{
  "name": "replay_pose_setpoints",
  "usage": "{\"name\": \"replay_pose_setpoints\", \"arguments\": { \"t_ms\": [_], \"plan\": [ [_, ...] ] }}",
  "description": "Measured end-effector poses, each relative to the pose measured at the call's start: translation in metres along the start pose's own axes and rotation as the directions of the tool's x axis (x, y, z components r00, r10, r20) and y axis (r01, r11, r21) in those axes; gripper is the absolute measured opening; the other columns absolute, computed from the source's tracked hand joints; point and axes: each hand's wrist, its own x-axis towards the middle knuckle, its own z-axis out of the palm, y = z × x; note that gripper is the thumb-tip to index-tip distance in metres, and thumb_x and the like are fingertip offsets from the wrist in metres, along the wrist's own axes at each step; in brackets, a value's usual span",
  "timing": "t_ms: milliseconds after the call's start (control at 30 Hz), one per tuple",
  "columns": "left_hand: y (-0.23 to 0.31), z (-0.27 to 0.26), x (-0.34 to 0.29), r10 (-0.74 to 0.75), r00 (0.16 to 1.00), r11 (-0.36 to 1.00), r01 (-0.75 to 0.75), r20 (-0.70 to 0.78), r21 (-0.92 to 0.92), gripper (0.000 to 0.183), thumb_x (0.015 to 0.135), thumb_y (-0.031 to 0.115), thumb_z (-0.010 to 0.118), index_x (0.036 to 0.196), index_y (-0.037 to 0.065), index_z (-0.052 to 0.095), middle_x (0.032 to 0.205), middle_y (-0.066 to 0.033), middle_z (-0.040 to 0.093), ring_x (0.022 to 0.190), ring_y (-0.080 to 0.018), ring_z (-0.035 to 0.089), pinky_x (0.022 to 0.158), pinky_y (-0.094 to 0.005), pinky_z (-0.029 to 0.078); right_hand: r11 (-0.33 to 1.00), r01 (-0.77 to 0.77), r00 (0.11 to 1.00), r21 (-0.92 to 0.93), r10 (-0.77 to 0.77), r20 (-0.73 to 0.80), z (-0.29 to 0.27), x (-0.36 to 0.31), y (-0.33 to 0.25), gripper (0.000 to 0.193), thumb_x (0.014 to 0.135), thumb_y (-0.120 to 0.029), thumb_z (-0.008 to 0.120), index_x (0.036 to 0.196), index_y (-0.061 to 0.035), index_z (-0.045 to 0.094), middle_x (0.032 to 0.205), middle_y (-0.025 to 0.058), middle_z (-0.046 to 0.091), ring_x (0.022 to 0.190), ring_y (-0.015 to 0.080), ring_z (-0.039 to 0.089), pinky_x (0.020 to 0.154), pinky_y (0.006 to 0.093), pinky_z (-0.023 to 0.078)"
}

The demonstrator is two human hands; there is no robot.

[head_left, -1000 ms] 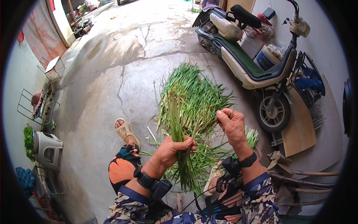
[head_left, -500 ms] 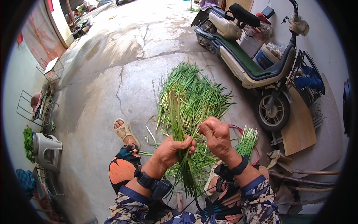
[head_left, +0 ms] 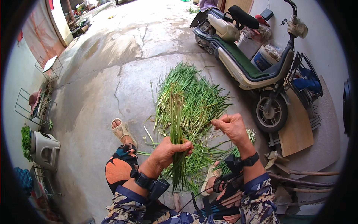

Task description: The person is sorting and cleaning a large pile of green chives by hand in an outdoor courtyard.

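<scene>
A bunch of chives (head_left: 176, 119) stands nearly upright in my left hand (head_left: 164, 152), pale stem ends up and dark leaves hanging below the fist. To its right, my right hand (head_left: 233, 128) is raised apart from the bunch. Its thumb and forefinger are pressed together, and anything thin between them is too small to make out. Beyond my hands a large heap of chives (head_left: 192, 97) lies on the concrete. Loose chives (head_left: 201, 151) are strewn below my hands. A neater chive bundle (head_left: 251, 136) lies partly hidden behind my right forearm.
An electric scooter (head_left: 246, 56) is parked at the right by the wall, with a board (head_left: 297, 128) leaning near its front wheel. Wooden poles (head_left: 305, 181) lie at the lower right. A grey plastic stool (head_left: 46, 151) and wire racks (head_left: 30, 106) line the left wall.
My right hand has moved away from the bunch, to the right and slightly up. My left hand keeps its hold, and the bunch hangs a little straighter.
</scene>
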Motion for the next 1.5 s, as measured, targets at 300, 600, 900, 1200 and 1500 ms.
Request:
{"name": "replay_pose_setpoints", "arguments": {
  "t_ms": [300, 600, 900, 1200, 1500],
  "plan": [
    [-0.002, 0.007, 0.008, -0.008, 1.0, 0.989, 0.01, -0.017, 0.147, 0.022, 0.083, 0.016, 0.069, 0.095, -0.001, 0.061, 0.079, -0.007, 0.064, 0.076, -0.0162, 0.062, 0.072, -0.0261, 0.048, 0.933, -0.064, 0.982, 0.353, -0.004, 0.188, 0.026, -0.015, -0.03, 0.02, 0.089, -0.019, 0.061, 0.09, -0.0006, 0.069, 0.064, -0.0049, 0.055, 0.057, 0.002, 0.045, 0.048, 0.0181, 0.035],
    [-0.003, -0.011, 0.0, -0.077, 0.997, 0.902, 0.078, -0.02, 0.424, 0.019, 0.087, 0.016, 0.064, 0.091, -0.003, 0.066, 0.077, -0.0038, 0.064, 0.071, -0.0088, 0.057, 0.066, -0.0217, 0.043, 0.73, 0.285, 0.882, 0.622, 0.054, -0.468, -0.079, 0.018, 0.008, 0.021, 0.095, -0.022, 0.051, 0.087, -0.0049, 0.061, 0.088, 0.0058, 0.067, 0.063, 0.0021, 0.045, 0.043, 0.015, 0.028],
    [0.013, -0.033, -0.023, -0.03, 0.985, 0.825, 0.118, -0.167, 0.553, 0.02, 0.081, 0.005, 0.059, 0.095, -0.006, 0.066, 0.075, -0.0052, 0.062, 0.064, -0.0104, 0.054, 0.06, -0.0237, 0.044, 0.683, 0.395, 0.75, 0.614, 0.147, -0.645, -0.101, 0.02, 0.032, 0.026, 0.098, -0.024, 0.043, 0.089, -0.003, 0.055, 0.09, 0.0144, 0.066, 0.065, 0.0095, 0.055, 0.042, 0.0189, 0.032],
    [0.004, -0.036, -0.01, -0.018, 0.982, 0.999, 0.023, -0.187, 0.024, 0.035, 0.087, 0.008, 0.059, 0.121, -0.001, 0.054, 0.087, -0.0064, 0.061, 0.076, -0.0121, 0.057, 0.064, -0.0228, 0.046, 0.634, 0.455, 0.738, 0.626, 0.125, -0.663, -0.11, 0.018, 0.033, 0.023, 0.097, -0.027, 0.047, 0.088, -0.0071, 0.054, 0.083, 0.0087, 0.063, 0.068, 0.0132, 0.056, 0.053, 0.0242, 0.044],
    [0.011, -0.009, -0.007, -0.027, 0.988, 0.999, 0.032, 0.152, -0.03, 0.055, 0.084, 0.011, 0.063, 0.134, -0.002, 0.041, 0.12, -0.0148, 0.055, 0.102, -0.0174, 0.057, 0.079, -0.028, 0.048, 0.947, 0.093, 0.986, 0.307, -0.13, 0.1, 0.033, 0.004, -0.045, 0.026, 0.085, -0.013, 0.066, 0.104, 0.0035, 0.062, 0.088, 0.0083, 0.065, 0.08, 0.0125, 0.062, 0.074, 0.0251, 0.051]
  ]
}}
